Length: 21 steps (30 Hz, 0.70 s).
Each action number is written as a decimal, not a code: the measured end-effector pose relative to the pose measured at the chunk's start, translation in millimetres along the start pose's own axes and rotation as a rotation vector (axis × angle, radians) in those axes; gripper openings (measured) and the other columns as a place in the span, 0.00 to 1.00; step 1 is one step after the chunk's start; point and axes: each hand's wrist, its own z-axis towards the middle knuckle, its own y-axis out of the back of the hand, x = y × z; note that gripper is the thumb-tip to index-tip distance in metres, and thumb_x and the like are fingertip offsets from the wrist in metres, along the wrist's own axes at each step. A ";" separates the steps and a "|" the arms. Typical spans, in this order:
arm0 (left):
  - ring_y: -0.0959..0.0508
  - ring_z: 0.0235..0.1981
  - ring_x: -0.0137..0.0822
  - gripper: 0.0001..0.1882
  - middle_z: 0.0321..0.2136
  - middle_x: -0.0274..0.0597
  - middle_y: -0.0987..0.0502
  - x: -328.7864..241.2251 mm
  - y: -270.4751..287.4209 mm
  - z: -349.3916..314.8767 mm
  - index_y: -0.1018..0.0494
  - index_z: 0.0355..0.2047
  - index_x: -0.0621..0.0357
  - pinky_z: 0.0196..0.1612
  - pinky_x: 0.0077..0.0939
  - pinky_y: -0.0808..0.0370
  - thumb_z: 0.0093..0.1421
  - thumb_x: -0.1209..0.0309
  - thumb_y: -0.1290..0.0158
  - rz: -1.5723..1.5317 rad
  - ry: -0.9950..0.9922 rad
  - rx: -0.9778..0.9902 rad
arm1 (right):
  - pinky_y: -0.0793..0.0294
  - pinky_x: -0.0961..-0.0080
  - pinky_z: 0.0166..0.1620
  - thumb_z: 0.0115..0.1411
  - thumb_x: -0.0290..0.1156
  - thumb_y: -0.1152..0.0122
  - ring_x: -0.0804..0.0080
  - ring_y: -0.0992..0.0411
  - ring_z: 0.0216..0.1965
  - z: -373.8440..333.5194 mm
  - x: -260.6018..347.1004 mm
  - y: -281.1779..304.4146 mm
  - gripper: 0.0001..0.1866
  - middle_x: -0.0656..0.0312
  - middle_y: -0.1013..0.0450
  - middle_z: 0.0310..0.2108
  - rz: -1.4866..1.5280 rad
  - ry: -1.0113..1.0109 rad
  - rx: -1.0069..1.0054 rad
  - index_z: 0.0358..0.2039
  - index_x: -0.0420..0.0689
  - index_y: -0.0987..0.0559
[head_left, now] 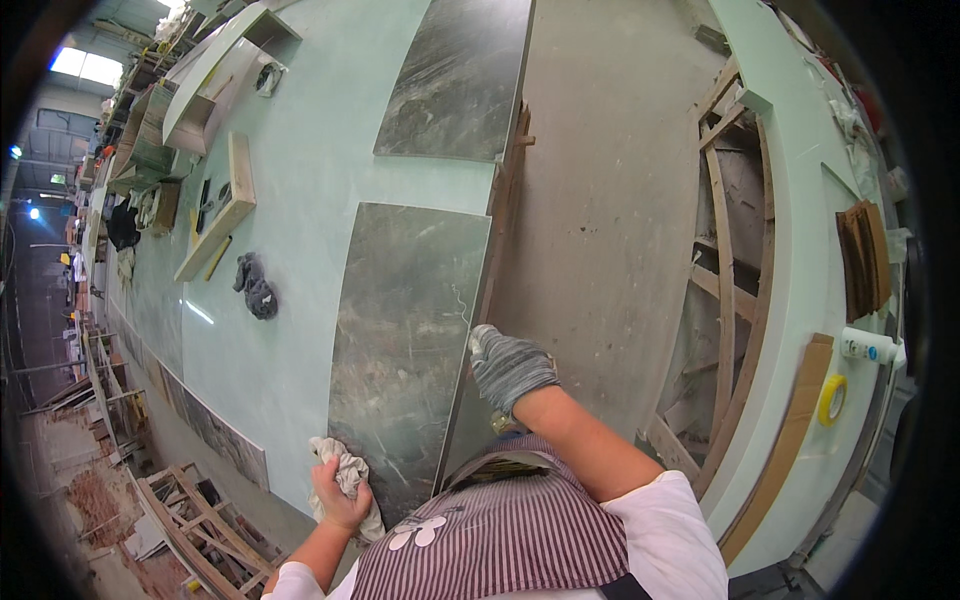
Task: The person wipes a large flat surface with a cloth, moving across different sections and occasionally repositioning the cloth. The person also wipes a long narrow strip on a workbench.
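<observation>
A dark grey marbled slab [400, 310] lies in front of me on a pale green tabletop [300, 330]. At its near left corner, my bare left hand [338, 500] is closed around a crumpled off-white cloth [346, 468]. My right hand [510, 372] wears a grey knit glove and is at the slab's right edge, fingers curled. What lies inside those fingers, if anything, is hidden. A thin, wavy pale line runs on the slab just beyond this glove. A second dark slab [455, 80] lies farther off, a gap apart from the first.
Left on the tabletop are a dark crumpled glove or rag [256, 286], a pale angled block [228, 200] and a yellow-handled tool [217, 258]. Concrete floor [600, 200] runs along the right. Beyond it, another pale table holds yellow tape [831, 400], a white bottle [868, 346] and cardboard [790, 440].
</observation>
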 end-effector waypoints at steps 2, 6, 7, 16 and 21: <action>0.32 0.43 0.50 0.36 0.42 0.53 0.35 1.5 -0.5 0.7 0.42 0.59 0.64 0.50 0.42 0.35 0.48 0.75 0.44 0.007 -0.011 -0.003 | 0.26 0.49 0.38 0.64 0.37 0.50 0.41 0.25 0.34 -5.9 1.0 -4.3 0.11 0.42 0.25 0.29 0.008 -0.006 -0.007 0.39 0.42 0.27; 0.32 0.44 0.50 0.35 0.43 0.53 0.35 0.7 0.0 0.6 0.41 0.58 0.64 0.51 0.42 0.35 0.48 0.75 0.44 0.002 -0.004 -0.007 | 0.26 0.49 0.38 0.64 0.38 0.50 0.40 0.25 0.34 -4.6 2.5 -7.9 0.12 0.41 0.25 0.28 0.030 -0.026 -0.011 0.39 0.42 0.28; 0.32 0.44 0.50 0.35 0.43 0.53 0.35 0.7 0.3 1.2 0.41 0.58 0.64 0.52 0.42 0.35 0.48 0.75 0.44 -0.002 -0.008 -0.007 | 0.27 0.49 0.38 0.64 0.38 0.50 0.40 0.25 0.34 -3.2 -0.2 -12.3 0.12 0.41 0.25 0.28 0.032 -0.015 -0.030 0.40 0.42 0.28; 0.32 0.38 0.50 0.37 0.38 0.51 0.32 -8.1 -2.5 12.3 0.39 0.58 0.61 0.44 0.43 0.36 0.44 0.74 0.42 0.004 -0.055 -0.091 | 0.27 0.49 0.43 0.68 0.41 0.53 0.39 0.25 0.38 -5.5 3.0 -17.6 0.14 0.41 0.23 0.34 0.026 -0.062 -0.091 0.44 0.44 0.27; 0.32 0.38 0.51 0.37 0.38 0.51 0.32 -5.4 -3.6 11.4 0.39 0.57 0.61 0.44 0.43 0.36 0.44 0.74 0.42 -0.009 -0.049 -0.095 | 0.26 0.50 0.44 0.68 0.42 0.53 0.41 0.24 0.39 -17.3 6.7 -25.3 0.16 0.43 0.23 0.36 -0.014 -0.102 -0.001 0.47 0.45 0.26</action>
